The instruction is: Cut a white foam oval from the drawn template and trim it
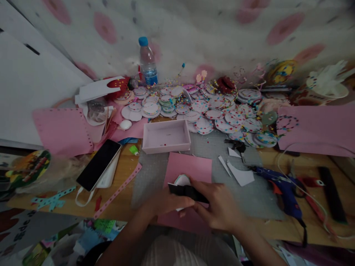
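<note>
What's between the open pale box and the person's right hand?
In the head view, part of a pink sheet on a grey mat lies between the box and the right hand.

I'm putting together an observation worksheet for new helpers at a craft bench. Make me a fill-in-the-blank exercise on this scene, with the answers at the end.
1. The left hand and the right hand hold a piece whose colour is ____.
2. Beneath both hands, a ____ sheet lies on the grey mat.
3. The plastic bottle at the back has a ____ cap.
4. The glue gun lies on the person's ____ side.

Missing words: black; pink; blue; right.
</note>
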Motion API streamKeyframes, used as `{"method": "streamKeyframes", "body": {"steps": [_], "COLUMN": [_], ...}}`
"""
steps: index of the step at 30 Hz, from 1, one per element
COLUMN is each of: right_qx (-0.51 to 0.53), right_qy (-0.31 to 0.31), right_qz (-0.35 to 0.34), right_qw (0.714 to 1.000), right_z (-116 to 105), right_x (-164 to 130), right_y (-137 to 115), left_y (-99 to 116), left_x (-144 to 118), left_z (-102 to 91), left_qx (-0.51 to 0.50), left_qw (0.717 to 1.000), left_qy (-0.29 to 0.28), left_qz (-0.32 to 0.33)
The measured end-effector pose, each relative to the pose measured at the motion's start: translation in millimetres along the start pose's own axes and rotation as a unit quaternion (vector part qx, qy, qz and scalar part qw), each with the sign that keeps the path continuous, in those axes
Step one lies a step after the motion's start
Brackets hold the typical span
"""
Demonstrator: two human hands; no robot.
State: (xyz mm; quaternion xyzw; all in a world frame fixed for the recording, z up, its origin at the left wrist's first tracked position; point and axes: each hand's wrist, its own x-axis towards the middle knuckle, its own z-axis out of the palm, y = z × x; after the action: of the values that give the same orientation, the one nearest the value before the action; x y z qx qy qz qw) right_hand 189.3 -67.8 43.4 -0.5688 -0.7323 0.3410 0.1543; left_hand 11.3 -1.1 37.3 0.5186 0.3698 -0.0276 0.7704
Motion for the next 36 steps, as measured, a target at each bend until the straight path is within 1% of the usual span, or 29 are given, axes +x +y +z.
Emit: {"method": "streamKeyframes", "body": {"steps": [4, 7, 15, 19, 23, 27, 29, 32, 34, 36], "right_qx": [0.014, 0.006, -0.004, -0.001, -0.012, -0.021, -0.021, -0.014, -0.009, -0.008], "right_qy": [-0.030, -0.033, -0.009, 0.012, 0.033, 0.043, 0.043, 0.033, 0.023, 0.009], "right_qz": [-0.008, -0.011, 0.007, 0.005, 0.005, 0.020, 0.026, 0.015, -0.001, -0.012], "right_qw": [0.999, 0.999, 1.000, 1.000, 0.999, 0.999, 0.999, 0.999, 1.000, 1.000], "right_z": [-3.8, -5.1, -0.5, 3.3, 6.7, 7.7, 6.7, 3.9, 1.9, 0.4], "right_x": [-2.0, -2.9, -2.0, -3.0, -3.6, -3.8, -3.7, -3.2, -2.8, -2.5], "right_y": [0.0, -0.4, -1.9, -1.3, -1.0, -3.1, -4.1, -4.3, -4.1, -4.1], "left_y": [3.9, 4.3, 2.0, 0.1, -3.4, -6.4, -7.1, -9.1, -11.8, -14.4], "left_x": [-4.8, -6.9, -3.4, -3.1, -1.9, -0.3, -0.7, -2.9, -4.4, -5.2], "left_z": [0.6, 0.4, 3.6, 6.8, 10.4, 14.0, 14.5, 12.4, 9.8, 7.6], "left_qx": [-0.003, -0.014, -0.064, -0.102, -0.119, -0.144, -0.134, -0.083, -0.047, -0.029], "left_qw": [1.000, 1.000, 0.998, 0.994, 0.992, 0.987, 0.987, 0.992, 0.996, 0.998], "left_qy": [-0.012, -0.019, -0.023, -0.003, 0.011, 0.010, 0.003, -0.001, 0.002, 0.018], "left_qz": [-0.017, -0.021, -0.001, 0.028, 0.051, 0.074, 0.088, 0.090, 0.080, 0.052]}}
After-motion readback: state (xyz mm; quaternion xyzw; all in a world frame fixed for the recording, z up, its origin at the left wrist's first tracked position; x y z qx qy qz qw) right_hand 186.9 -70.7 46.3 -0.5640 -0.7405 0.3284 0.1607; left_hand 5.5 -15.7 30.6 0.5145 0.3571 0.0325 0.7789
